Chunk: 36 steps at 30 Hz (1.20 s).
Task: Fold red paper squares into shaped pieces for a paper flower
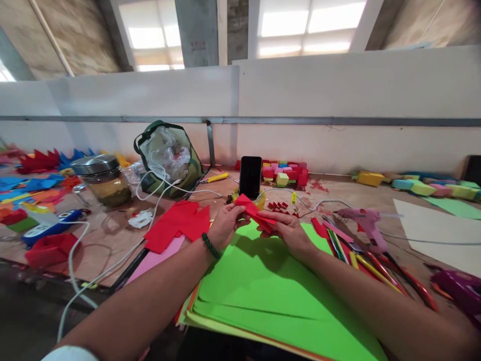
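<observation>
Paper strip (252, 210), red, folded, long and narrow, is held above the far part of a smooth bright-green paper stack (278, 296), pinched near opposite ends by left hand (228, 223) and right hand (284, 228), thumb against fingers. Should handle light, fairly stiff along folds, easy to crease; best gripped lightly at the edges. Flat, angular red paper sheets (178, 225) lie to the left.
</observation>
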Tool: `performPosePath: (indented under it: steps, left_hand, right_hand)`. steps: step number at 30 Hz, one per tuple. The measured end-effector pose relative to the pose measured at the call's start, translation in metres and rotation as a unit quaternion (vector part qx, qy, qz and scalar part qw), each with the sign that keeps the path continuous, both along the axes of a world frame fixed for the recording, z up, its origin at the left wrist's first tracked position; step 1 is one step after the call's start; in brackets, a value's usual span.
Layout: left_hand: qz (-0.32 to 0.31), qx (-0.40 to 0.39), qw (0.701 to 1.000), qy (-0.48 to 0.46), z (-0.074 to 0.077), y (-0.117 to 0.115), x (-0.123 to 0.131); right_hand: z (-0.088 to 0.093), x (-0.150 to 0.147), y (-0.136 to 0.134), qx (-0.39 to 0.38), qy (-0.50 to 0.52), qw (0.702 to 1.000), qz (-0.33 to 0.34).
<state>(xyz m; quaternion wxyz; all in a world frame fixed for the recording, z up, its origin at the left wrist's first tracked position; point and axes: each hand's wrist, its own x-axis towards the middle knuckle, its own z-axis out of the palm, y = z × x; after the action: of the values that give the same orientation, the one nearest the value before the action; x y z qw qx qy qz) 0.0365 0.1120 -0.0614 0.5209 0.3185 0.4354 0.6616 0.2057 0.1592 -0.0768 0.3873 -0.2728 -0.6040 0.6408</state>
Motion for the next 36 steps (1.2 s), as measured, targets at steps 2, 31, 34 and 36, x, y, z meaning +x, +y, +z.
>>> performPosePath:
  steps: [2, 31, 34, 36]
  left_hand:
    - [0.01, 0.013, 1.0, 0.023, 0.0, 0.0, -0.001]
    - [-0.033, 0.046, 0.992, 0.111, -0.004, -0.007, 0.003]
    - [-0.037, 0.042, 0.994, 0.089, -0.003, -0.006, 0.002]
    - [-0.047, 0.045, 0.995, 0.075, -0.001, -0.008, 0.003]
  right_hand:
    - [0.002, 0.002, -0.002, 0.039, -0.023, 0.999, 0.022]
    - [0.012, -0.004, -0.013, 0.077, -0.182, 0.977, 0.084]
    - [0.011, -0.005, -0.013, 0.081, -0.167, 0.979, 0.082]
    - [0.012, -0.005, -0.014, 0.083, -0.149, 0.982, 0.086]
